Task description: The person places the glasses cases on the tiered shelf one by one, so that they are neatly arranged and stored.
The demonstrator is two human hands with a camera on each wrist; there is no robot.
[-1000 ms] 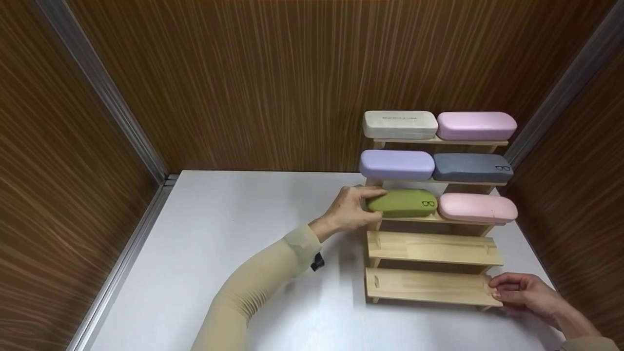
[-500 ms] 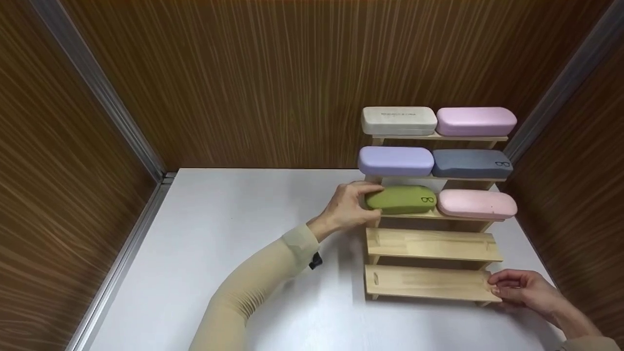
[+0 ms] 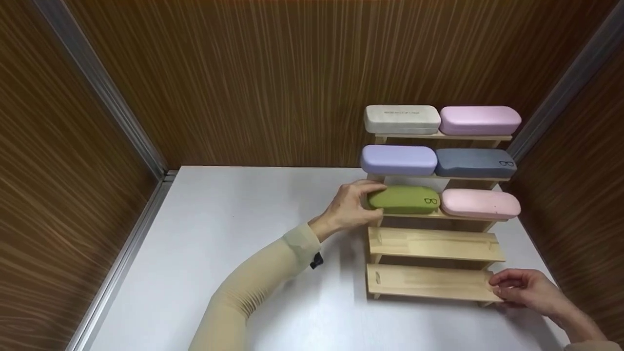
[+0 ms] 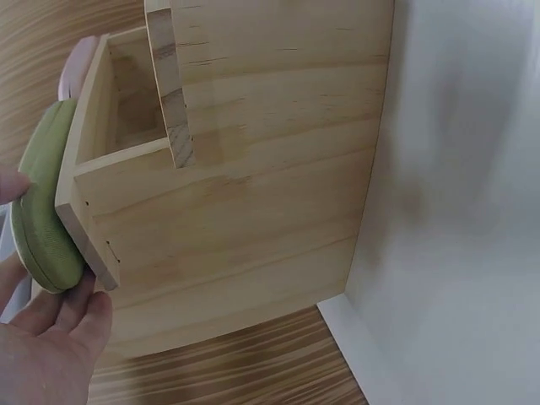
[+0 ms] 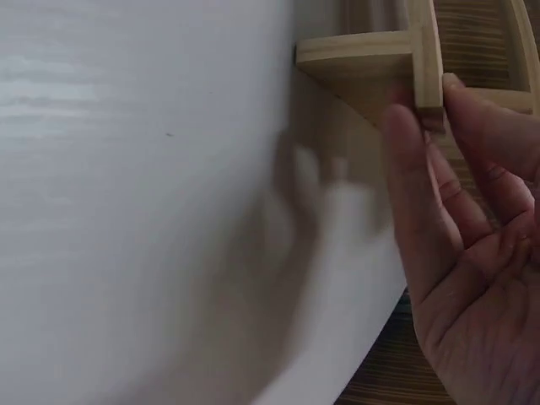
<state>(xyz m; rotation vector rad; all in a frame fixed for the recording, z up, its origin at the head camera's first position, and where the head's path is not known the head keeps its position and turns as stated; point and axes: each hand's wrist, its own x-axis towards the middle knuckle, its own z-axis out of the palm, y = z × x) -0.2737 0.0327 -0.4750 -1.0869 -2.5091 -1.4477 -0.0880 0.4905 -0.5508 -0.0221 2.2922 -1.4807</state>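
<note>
In the head view, my left hand (image 3: 347,207) holds the left end of a green glasses case (image 3: 404,200) with a small spectacles print. This case lies on the middle step of a wooden tiered rack (image 3: 434,242), beside a pale pink glasses case (image 3: 480,203). From the left wrist view, thumb and fingers are around the end of the green case (image 4: 46,194), which rests on the shelf board. My right hand (image 3: 534,290) pinches the right end of the lowest step. The right wrist view shows that board (image 5: 429,67) between thumb and fingers of the right hand (image 5: 481,245).
Higher steps carry a lavender case (image 3: 399,160), a blue-grey case (image 3: 475,163), a cream case (image 3: 402,119) and a lilac-pink case (image 3: 480,120). The rack stands on a white table (image 3: 234,234) near the right wall (image 3: 580,185), with a wood-grain back wall (image 3: 263,83) behind.
The head view has shifted slightly. Both hands keep their holds, and the cases show no clear movement on the rack.
</note>
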